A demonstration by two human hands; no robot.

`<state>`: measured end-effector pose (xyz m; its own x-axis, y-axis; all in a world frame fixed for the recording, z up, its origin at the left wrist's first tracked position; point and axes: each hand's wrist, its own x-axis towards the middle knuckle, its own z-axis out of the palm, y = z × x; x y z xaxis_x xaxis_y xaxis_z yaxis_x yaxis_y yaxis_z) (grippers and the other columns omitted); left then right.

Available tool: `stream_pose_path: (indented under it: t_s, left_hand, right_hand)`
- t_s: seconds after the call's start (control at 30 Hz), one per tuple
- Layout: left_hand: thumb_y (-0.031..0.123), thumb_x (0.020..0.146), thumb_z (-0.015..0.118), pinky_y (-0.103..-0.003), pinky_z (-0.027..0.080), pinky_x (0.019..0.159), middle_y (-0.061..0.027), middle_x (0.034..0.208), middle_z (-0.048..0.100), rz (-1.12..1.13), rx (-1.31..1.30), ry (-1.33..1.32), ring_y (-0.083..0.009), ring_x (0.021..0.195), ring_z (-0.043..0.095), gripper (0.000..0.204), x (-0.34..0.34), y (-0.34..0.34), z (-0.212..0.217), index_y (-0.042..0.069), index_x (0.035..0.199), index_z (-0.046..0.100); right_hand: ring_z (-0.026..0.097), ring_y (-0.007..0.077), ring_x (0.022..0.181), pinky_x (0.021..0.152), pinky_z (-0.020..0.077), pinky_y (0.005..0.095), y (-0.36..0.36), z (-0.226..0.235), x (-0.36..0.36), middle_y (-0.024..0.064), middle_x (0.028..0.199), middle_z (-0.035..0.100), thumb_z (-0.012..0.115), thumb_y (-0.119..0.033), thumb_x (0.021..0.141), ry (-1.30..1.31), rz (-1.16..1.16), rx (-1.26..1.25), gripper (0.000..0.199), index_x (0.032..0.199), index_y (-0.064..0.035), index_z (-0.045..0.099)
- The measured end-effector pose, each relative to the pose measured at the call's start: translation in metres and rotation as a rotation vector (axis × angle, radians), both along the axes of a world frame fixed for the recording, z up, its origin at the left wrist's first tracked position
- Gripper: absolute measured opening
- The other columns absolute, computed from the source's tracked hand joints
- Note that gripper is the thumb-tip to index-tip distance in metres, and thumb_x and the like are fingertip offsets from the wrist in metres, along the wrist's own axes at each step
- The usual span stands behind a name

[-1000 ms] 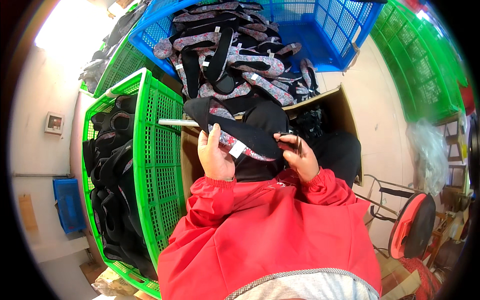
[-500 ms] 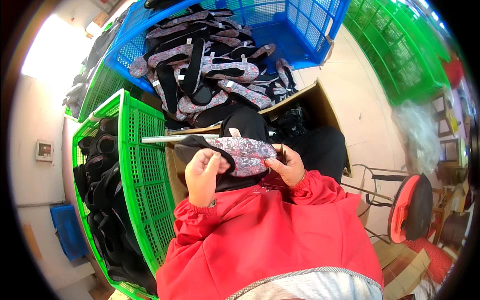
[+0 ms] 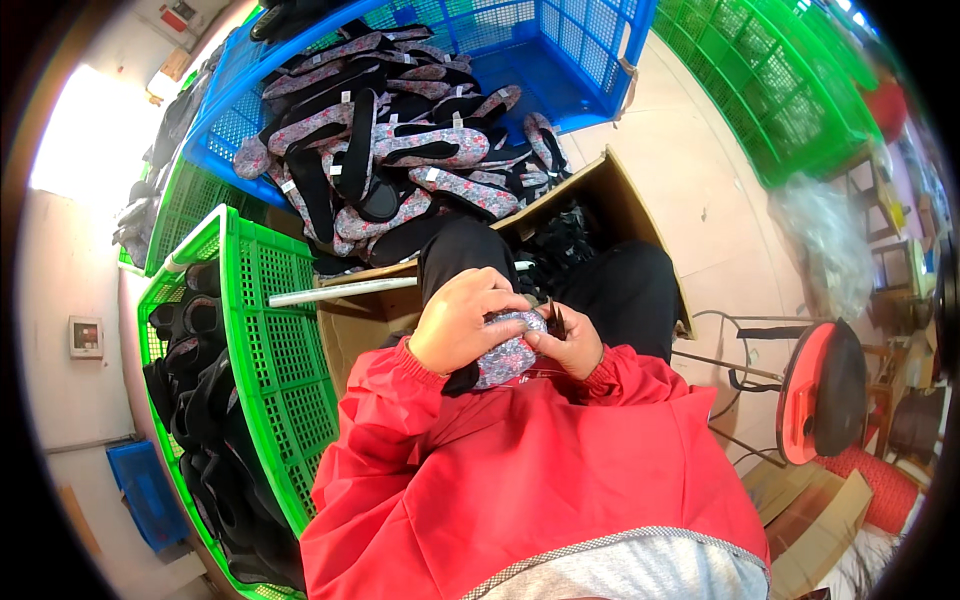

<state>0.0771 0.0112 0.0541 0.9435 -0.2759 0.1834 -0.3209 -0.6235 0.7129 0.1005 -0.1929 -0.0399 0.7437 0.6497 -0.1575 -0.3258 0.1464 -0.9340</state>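
My left hand wraps over a floral grey-pink fabric shoe piece with black trim, held close against my red jacket. Against the piece's right end my right hand pinches it and also holds a small dark tool that sticks up between the fingers. Both red sleeves come up from below. A blue crate ahead holds a heap of several similar floral and black shoe pieces.
An open cardboard box with dark pieces sits before my knees, a white rod across it. A green crate of black pieces stands left. Another green crate is far right, and a red-and-black stool at right.
The shoe piece was held spread out in front of me; now both hands have drawn it in toward my chest and my left hand has closed over it.
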Motion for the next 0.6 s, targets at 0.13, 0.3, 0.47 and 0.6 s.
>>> stream_pose_path:
  t_s: [0.13,0.3,0.47,0.6]
  left_hand:
    - [0.008,0.074,0.07,-0.035,0.047,0.067,-0.0084,0.077,0.061,0.069,-0.102,0.086,-0.0263,0.076,0.06,0.008,0.01,-0.01,-0.012,0.005,0.081,0.069]
    - [0.008,0.079,0.066,-0.033,0.047,0.062,-0.01,0.074,0.061,0.253,-0.131,0.124,-0.0247,0.069,0.061,0.007,0.01,-0.013,-0.028,0.002,0.08,0.067]
    - [0.006,0.082,0.064,-0.028,0.046,0.061,-0.0076,0.072,0.06,0.31,-0.199,0.181,-0.0163,0.069,0.062,0.006,0.012,-0.014,-0.042,0.0,0.084,0.066]
    - [0.005,0.081,0.066,-0.026,0.047,0.062,-0.0068,0.076,0.06,0.296,-0.263,0.332,-0.0144,0.069,0.061,0.008,0.01,-0.014,-0.032,0.0,0.087,0.067]
  right_hand:
    - [0.055,0.0034,0.079,0.071,0.0461,0.0202,-0.005,-0.001,-0.004,-0.0021,0.088,0.061,0.07,-0.011,0.086,0.088,-0.004,0.034,0.018,0.099,-0.0019,0.06]
    - [0.056,0.0061,0.083,0.077,0.0471,0.0224,-0.014,-0.011,-0.004,-0.0009,0.09,0.06,0.069,-0.008,0.086,0.162,0.08,-0.002,0.02,0.101,-0.0023,0.058]
    - [0.052,0.0021,0.076,0.068,0.0447,0.0197,-0.017,-0.014,-0.004,-0.0047,0.085,0.057,0.072,-0.014,0.085,0.135,0.079,-0.012,0.019,0.096,-0.0036,0.06]
    - [0.054,0.0032,0.079,0.072,0.0457,0.0206,-0.019,-0.016,-0.002,-0.0034,0.087,0.059,0.071,-0.012,0.086,0.152,0.1,-0.012,0.019,0.098,-0.0034,0.06]
